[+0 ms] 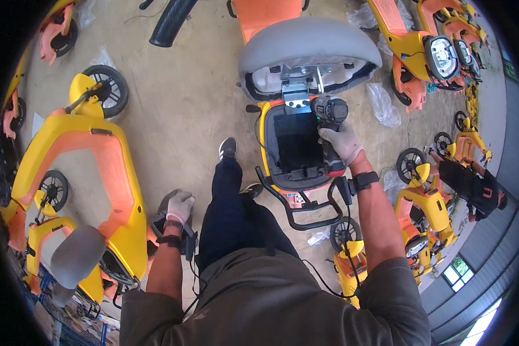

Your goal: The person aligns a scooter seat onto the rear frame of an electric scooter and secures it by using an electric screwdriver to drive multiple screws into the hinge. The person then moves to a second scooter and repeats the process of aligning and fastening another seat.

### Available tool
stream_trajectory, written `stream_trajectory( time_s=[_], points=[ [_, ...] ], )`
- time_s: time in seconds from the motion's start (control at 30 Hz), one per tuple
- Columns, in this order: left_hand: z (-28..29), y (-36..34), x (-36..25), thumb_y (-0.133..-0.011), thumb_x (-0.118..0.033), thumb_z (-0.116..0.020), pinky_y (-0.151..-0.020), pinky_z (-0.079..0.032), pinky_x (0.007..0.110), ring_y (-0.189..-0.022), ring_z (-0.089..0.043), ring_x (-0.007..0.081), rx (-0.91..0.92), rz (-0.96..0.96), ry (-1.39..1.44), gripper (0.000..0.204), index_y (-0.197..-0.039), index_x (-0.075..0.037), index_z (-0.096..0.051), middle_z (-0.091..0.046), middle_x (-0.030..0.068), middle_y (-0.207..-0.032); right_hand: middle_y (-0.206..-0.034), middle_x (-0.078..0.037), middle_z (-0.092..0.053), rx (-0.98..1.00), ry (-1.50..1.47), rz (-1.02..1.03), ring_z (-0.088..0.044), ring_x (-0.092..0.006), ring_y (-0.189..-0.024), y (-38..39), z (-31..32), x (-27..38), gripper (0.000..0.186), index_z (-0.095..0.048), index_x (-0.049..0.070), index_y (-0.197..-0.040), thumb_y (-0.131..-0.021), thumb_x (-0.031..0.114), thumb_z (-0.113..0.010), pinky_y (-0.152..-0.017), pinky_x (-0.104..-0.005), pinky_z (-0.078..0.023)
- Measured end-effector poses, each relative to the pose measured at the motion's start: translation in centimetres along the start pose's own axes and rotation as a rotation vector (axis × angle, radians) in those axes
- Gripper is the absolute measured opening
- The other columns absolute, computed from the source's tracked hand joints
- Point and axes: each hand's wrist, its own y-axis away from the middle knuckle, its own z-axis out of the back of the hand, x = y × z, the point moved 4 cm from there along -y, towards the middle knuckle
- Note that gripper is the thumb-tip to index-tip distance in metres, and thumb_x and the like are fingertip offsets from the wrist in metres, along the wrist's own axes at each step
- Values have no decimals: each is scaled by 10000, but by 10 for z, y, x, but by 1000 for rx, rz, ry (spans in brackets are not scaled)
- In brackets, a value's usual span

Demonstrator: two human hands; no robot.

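Observation:
My right hand (343, 144), in a pale glove, is closed around the grip of a black cordless power driver (332, 109) with a red-edged battery. The driver's head is beside the metal hinge bracket (296, 97) of a raised grey scooter seat (308, 43). Under that seat, the yellow-rimmed storage bin (299, 138) of the scooter lies open. My left hand (180, 206), also gloved, is low by my left leg with its fingers curled at a dark grey rounded thing (163, 203). What that thing is, I cannot make out.
A large yellow and orange scooter frame (127, 190) stands at my left, with a grey seat (78, 256) near it. A black rear rack (314, 216) juts toward me. More scooters (421, 207) line the right, where another person (473, 184) bends over. Plastic wrap (383, 105) lies on the floor.

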Motion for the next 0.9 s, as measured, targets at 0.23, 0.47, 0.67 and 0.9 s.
stream_trajectory(
  time_s=[0.23, 0.47, 0.67, 0.9],
  points=[
    [1, 9, 1, -847, -126, -651, -645, -507, 298, -702, -630, 173, -10, -23, -37, 247, -1046, 19, -663, -679, 99, -861, -841, -58, -637, -5, 116, -26, -599, -136, -675, -6, 0, -7, 238, -590, -3, -1040, -825, 71, -661, -607, -288, -492],
    [-4, 16, -5, -830, -146, -663, -601, -513, 298, -654, -634, 156, -25, -62, -101, 261, -1038, 11, -674, -684, 103, -869, -970, -220, -681, 113, 1072, 109, -657, -362, -931, -34, -4, 53, 422, -609, -2, -1097, -705, 134, -684, -823, -391, -514],
    [-5, 26, -19, -830, -146, -660, -766, -506, 299, -836, -645, 182, 33, 72, -30, 279, -1050, 26, -669, -700, 113, -925, -935, -193, -698, 153, 848, 171, -669, -309, -859, -44, 11, 39, 384, -632, -31, -1042, -705, 140, -701, -801, -361, -515],
    [-1, 21, 0, -842, -149, -655, -573, -499, 298, -658, -616, 147, -54, -96, -37, 231, -1001, 18, -675, -666, 81, -771, -964, -237, -676, 168, 1055, 141, -653, -369, -923, -48, 10, 37, 367, -632, -15, -1038, -702, 131, -656, -817, -387, -511]
  ],
)
